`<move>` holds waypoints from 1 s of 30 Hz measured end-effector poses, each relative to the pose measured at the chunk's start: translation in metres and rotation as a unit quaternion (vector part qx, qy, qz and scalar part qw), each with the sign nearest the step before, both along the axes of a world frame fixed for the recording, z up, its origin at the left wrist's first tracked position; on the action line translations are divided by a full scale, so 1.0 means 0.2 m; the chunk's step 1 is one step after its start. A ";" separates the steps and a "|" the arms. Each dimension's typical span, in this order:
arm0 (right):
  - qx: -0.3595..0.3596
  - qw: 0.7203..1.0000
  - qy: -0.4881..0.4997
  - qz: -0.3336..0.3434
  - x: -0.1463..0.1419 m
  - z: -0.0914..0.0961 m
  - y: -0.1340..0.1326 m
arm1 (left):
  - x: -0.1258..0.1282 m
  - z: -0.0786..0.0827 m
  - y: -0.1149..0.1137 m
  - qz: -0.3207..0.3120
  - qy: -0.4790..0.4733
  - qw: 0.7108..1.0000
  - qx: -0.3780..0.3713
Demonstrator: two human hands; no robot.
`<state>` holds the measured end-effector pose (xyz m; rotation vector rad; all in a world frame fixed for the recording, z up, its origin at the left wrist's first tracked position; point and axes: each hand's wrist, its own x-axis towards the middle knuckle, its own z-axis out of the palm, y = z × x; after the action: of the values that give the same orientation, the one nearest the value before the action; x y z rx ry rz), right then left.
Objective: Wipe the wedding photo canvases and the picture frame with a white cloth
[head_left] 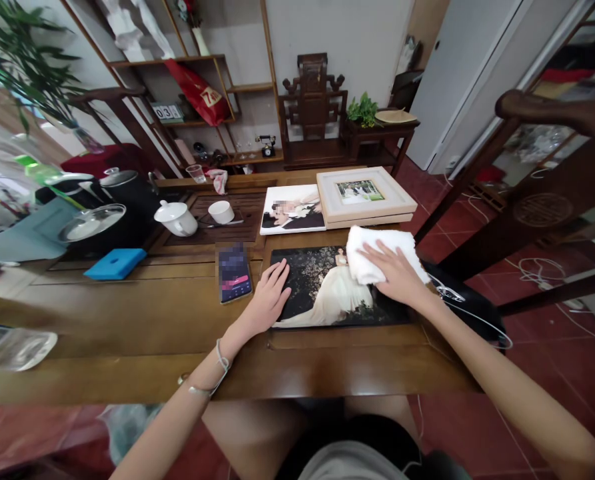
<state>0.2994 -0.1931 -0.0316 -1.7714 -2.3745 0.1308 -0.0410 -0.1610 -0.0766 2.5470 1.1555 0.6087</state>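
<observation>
We cannot see the part of the photo print (334, 297) under the white cloth (358, 270). Pixelation hides some of the phone screen (236, 283); our view's left edge crops the leafy plant (24, 57).

Wht cloth (366, 238), bunched, on upper R of dk gown photo (327, 290), flat on tbl (152, 320).

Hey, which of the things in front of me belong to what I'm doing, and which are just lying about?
In use:
- cloth, under your right hand
- photo, under cloth and left hand

Lying about:
- phone
- lidded cup
- small cup

Can't tell: frame, untouched.
</observation>
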 end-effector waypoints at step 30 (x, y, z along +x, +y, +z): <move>-0.027 0.990 -0.031 0.138 -0.44 0.03 -0.23 | 0.01 0.01 -0.01 0.010 0.006 1.000 0.004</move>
<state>0.2112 -0.2386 -0.0258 -1.4771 -2.6741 0.1803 -0.0387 -0.1621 -0.0751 2.5517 1.1874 0.6046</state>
